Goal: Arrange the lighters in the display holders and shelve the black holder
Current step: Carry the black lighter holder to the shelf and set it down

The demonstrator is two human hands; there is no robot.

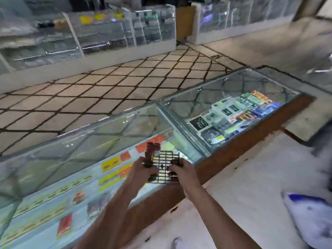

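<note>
We hold the black holder (166, 163) with both hands over the near edge of the glass surface (86, 141), just left of the metal divider (181, 123) between its two panes. We cannot tell whether its base touches the glass. Our left grip (143, 170) is clenched round the holder's left side, and our right grip (182, 171) grasps its right side. A few red lighters (152, 148) stand in the cells at the holder's far left corner. The rest of the grid looks empty, since the lit case below shows through it. We judge the task to be early: most cells are unfilled and the holder is not yet shelved. We can make out no loose lighters or second holder in this blurred view.
</note>
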